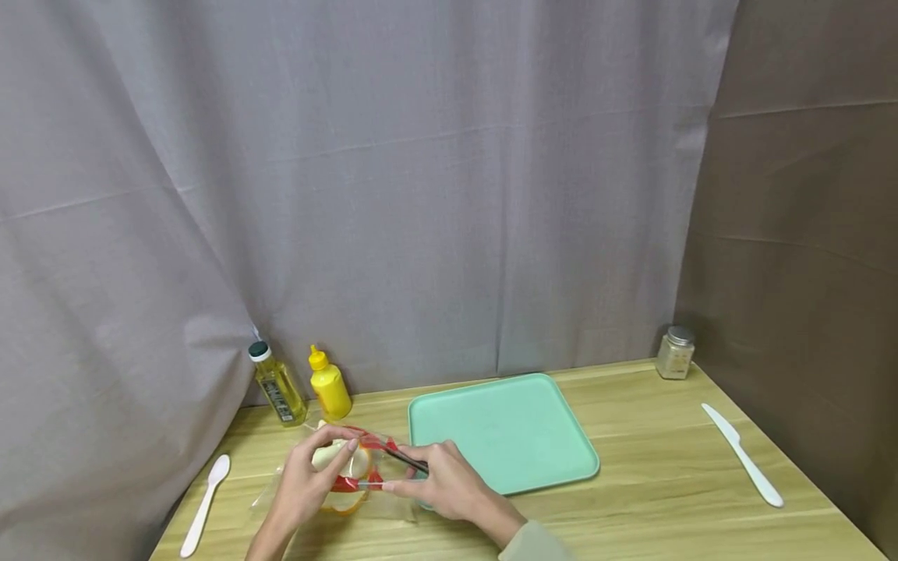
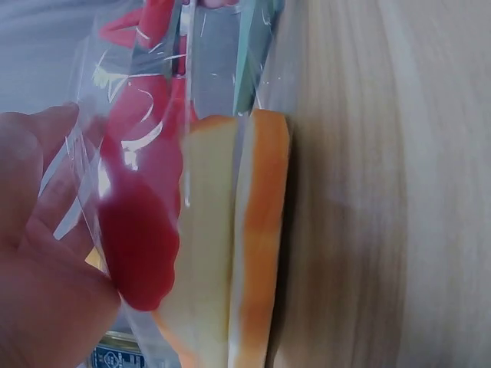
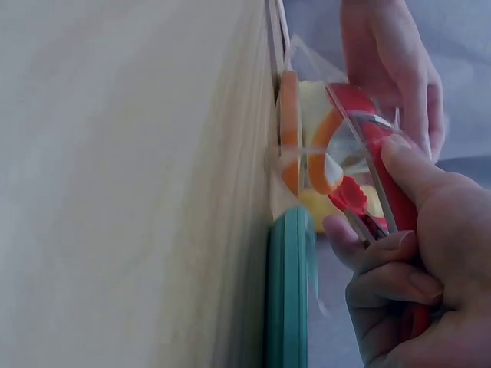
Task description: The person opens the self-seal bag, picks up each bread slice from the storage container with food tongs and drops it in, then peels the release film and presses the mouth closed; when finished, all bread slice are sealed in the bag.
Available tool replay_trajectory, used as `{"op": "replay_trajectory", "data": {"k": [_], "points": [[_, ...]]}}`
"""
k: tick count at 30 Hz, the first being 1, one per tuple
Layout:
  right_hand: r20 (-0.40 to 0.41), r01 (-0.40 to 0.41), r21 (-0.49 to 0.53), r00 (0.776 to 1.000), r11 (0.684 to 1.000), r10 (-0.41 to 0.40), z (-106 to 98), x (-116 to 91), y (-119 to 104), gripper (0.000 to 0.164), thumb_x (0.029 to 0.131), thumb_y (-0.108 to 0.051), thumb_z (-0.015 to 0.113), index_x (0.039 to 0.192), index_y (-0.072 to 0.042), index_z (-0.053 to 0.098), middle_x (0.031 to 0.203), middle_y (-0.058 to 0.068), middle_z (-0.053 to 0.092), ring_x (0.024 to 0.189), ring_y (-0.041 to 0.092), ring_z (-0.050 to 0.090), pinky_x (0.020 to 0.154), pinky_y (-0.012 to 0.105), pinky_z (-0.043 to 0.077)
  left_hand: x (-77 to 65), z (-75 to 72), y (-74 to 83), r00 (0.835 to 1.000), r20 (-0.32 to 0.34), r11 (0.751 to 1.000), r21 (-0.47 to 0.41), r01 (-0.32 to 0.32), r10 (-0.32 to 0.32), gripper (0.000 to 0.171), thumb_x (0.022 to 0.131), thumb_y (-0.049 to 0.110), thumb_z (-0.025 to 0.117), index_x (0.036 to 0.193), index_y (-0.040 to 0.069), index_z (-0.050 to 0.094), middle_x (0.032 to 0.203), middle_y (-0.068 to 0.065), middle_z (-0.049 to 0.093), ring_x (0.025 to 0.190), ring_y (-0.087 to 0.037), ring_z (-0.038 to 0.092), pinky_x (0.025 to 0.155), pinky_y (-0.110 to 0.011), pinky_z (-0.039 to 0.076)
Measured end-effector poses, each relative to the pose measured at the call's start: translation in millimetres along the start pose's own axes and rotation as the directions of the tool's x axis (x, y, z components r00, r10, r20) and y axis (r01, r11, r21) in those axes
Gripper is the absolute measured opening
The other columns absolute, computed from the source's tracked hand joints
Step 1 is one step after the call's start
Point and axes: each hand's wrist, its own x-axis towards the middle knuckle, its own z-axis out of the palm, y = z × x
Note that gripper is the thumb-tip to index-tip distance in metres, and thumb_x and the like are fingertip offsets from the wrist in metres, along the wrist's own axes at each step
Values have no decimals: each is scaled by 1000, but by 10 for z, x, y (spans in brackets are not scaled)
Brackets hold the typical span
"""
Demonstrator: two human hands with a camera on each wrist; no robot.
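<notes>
Along the back edge of the table (image 1: pixel 652 475), an oil bottle (image 1: pixel 279 387) stands at the left corner, a squeeze bottle (image 1: pixel 330 387) just right of it, and a jar (image 1: pixel 676 354) at the right corner. A curtain (image 1: pixel 393 234) hangs behind that edge. A tray (image 1: pixel 501 436) lies mid-table, nearer the back, slightly askew. Left of it, in front of the two bottles, is a bag (image 1: pixel 379 470) with bread slices (image 2: pixel 261 238) inside, between the left hand (image 1: pixel 305 477) and the right hand (image 1: pixel 450 481). A spoon (image 1: pixel 206 505) lies by the table's left edge, a knife (image 1: pixel 744 456) by the right, before the jar.
</notes>
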Motion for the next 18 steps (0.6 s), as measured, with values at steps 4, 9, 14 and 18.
{"op": "replay_trajectory", "data": {"k": [4, 9, 14, 18], "points": [[-8, -4, -20, 1000, 1000, 4, 36, -8, -31, 70, 91, -59, 82, 146, -17, 68, 83, -21, 69, 53, -3, 41, 45, 17, 38, -5, 6, 0, 1000, 5, 1000, -14, -12, 12, 13, 99, 15, 81, 106, 26, 79, 108, 13, 82, 109, -7, 74, 103, -17, 48], [21, -26, -34, 999, 999, 27, 52, -10, -15, 73, 91, -60, 82, 151, -22, 64, 86, -14, 71, 53, -2, 40, 46, 18, 38, -21, 8, -5, 999, 36, 1000, -10, -14, 14, 12, 99, 17, 81, 107, 26, 79, 107, 14, 81, 108, -6, 74, 105, -17, 48], [23, -32, -35, 999, 999, 33, 38, 3, 17, 76, 89, -62, 84, 151, -23, 64, 91, -7, 74, 56, -2, 41, 47, 17, 39, -24, 4, -10, 998, 65, 1000, -7, -15, 15, 11, 100, 20, 80, 108, 28, 79, 108, 14, 81, 109, -8, 74, 108, -23, 49], [8, -14, -14, 1000, 1000, 14, 28, 10, 38, 78, 86, -60, 87, 147, -17, 68, 92, -4, 76, 60, -3, 45, 50, 17, 41, -26, -11, -17, 996, 83, 1000, -6, -11, 12, 10, 101, 22, 80, 108, 28, 79, 109, 15, 81, 113, -8, 73, 109, -28, 52]]}}
